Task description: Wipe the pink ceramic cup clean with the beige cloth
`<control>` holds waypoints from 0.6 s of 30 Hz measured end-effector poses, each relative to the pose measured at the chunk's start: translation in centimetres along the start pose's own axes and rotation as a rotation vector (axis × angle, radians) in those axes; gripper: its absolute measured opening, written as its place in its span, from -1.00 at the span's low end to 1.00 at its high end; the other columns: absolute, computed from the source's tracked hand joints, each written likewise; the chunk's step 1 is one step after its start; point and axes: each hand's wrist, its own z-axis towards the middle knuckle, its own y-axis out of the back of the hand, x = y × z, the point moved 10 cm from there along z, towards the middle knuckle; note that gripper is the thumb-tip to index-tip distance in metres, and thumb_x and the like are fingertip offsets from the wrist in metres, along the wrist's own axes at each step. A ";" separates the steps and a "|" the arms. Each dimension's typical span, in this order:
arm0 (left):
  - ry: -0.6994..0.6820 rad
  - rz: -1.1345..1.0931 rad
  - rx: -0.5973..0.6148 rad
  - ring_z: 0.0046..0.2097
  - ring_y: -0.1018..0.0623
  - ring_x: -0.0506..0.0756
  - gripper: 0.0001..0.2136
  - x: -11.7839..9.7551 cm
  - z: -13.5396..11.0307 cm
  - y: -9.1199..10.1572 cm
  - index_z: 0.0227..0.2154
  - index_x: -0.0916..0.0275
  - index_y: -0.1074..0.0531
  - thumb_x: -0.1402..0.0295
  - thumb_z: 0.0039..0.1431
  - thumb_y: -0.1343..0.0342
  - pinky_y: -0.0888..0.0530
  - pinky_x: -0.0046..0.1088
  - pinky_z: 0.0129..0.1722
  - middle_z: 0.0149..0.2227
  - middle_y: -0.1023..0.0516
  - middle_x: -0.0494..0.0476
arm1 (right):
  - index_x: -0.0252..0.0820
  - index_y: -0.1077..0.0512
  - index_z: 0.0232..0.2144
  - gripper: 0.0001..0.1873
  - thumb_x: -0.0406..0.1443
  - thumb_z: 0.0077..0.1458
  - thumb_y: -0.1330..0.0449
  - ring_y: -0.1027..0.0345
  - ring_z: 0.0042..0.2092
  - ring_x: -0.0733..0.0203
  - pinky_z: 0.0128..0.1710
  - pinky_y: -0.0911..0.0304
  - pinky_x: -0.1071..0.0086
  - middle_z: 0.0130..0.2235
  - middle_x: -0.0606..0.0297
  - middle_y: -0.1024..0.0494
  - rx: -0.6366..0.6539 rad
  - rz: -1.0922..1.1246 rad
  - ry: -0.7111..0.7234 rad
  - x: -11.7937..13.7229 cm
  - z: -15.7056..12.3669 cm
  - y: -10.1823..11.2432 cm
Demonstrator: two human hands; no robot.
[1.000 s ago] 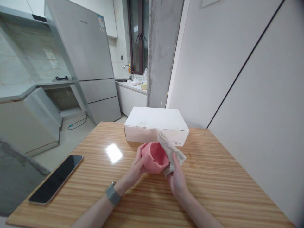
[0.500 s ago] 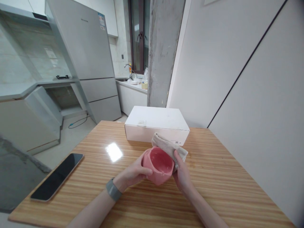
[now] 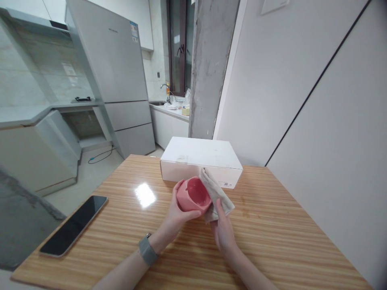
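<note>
My left hand (image 3: 175,215) is wrapped round a pink faceted cup (image 3: 192,195), held just above the wooden table (image 3: 278,241) with its mouth tilted towards me. My right hand (image 3: 223,229) grips a beige cloth (image 3: 216,193) and presses it against the cup's right rim and side. A grey watch (image 3: 147,254) sits on my left wrist. Both hands meet at the middle of the table, just in front of a white box.
A closed white cardboard box (image 3: 201,161) lies at the table's far edge. A dark phone (image 3: 74,225) rests face up near the left edge. A white wall stands to the right; a concrete pillar (image 3: 208,68), fridge (image 3: 117,76) and kitchen counter lie beyond.
The cup has been turned and lifted a little between my hands, and the cloth has slid from over the far rim down to the right side of the cup.
</note>
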 end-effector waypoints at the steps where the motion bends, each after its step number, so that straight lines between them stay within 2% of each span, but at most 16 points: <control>1: 0.007 -0.025 0.004 0.23 -0.34 0.30 0.08 0.2 0.0 0.0 0.30 -0.01 0.00 0.53 -0.30 -0.46 -0.26 -0.15 0.23 0.25 -0.30 0.23 | 0.01 -0.50 -0.03 -0.55 -0.01 0.04 -0.29 -0.39 0.14 0.16 0.16 -0.30 0.26 0.05 0.36 -0.58 -0.022 0.003 -0.009 -0.3 -0.1 0.2; 3: 0.069 -0.134 0.070 0.23 -0.34 0.28 0.06 0.9 0.0 -0.6 0.32 -0.07 0.08 0.47 -0.19 -0.43 -0.28 -0.14 0.22 0.29 -0.24 0.23 | 0.03 -0.51 -0.04 -0.54 -0.01 0.01 -0.31 -0.38 0.15 0.16 0.16 -0.30 0.27 0.06 0.38 -0.58 -0.061 0.007 -0.032 -0.5 -0.2 0.5; 6: 0.230 -0.295 0.182 0.21 -0.36 0.28 -0.22 2.2 0.1 -1.5 0.31 -0.14 0.08 0.19 0.13 -0.24 -0.40 -0.03 0.11 0.34 -0.14 0.22 | 0.03 -0.51 -0.06 -0.54 -0.03 -0.02 -0.34 -0.35 0.18 0.15 0.16 -0.31 0.28 0.06 0.38 -0.57 -0.079 0.036 -0.033 0.1 0.1 0.7; 9: 0.317 -0.239 0.225 0.10 -0.47 0.28 -0.39 2.9 0.0 -1.4 0.28 -0.15 0.00 0.11 0.23 -0.12 -0.53 -0.04 -0.09 0.33 -0.17 0.22 | 0.01 -0.52 -0.06 -0.53 -0.05 -0.05 -0.36 -0.35 0.18 0.09 0.14 -0.34 0.24 0.06 0.36 -0.58 -0.104 0.067 -0.031 1.3 0.5 0.9; 12: 0.289 -0.158 0.263 0.01 -0.53 0.25 -0.40 2.7 -0.2 -1.5 0.23 -0.10 -0.07 0.21 0.19 -0.20 -0.56 -0.17 -0.19 0.23 -0.32 0.25 | -0.03 -0.55 -0.12 -0.56 -0.05 -0.08 -0.37 -0.40 0.13 0.01 0.09 -0.40 0.16 -0.01 0.33 -0.62 -0.114 0.063 -0.019 2.5 0.9 1.0; 14: 0.263 -0.155 0.302 0.05 -0.51 0.27 -0.37 2.5 -0.4 -1.9 0.21 -0.08 -0.11 0.26 0.12 -0.26 -0.55 -0.21 -0.19 0.20 -0.34 0.25 | -0.04 -0.56 -0.16 -0.58 -0.04 -0.09 -0.37 -0.42 0.11 -0.02 0.08 -0.40 0.14 -0.08 0.33 -0.65 -0.116 0.064 -0.036 2.7 1.0 1.2; 16: 0.234 -0.159 0.342 0.14 -0.43 0.30 -0.27 2.3 -0.6 -2.2 0.20 -0.03 -0.17 0.34 -0.02 -0.37 -0.50 -0.20 -0.06 0.22 -0.32 0.25 | -0.07 -0.56 -0.18 -0.59 -0.03 -0.07 -0.36 -0.43 0.10 -0.04 0.08 -0.39 0.13 -0.13 0.32 -0.67 -0.109 0.051 -0.052 2.7 1.2 1.3; 18: 0.213 -0.132 0.368 0.22 -0.35 0.31 -0.15 2.2 -0.7 -2.4 0.19 0.05 -0.22 0.45 -0.22 -0.45 -0.36 -0.19 0.12 0.22 -0.33 0.26 | -0.11 -0.56 -0.17 -0.59 -0.04 -0.03 -0.35 -0.43 0.10 -0.04 0.10 -0.37 0.12 -0.12 0.29 -0.67 -0.074 0.025 -0.046 2.8 1.3 1.2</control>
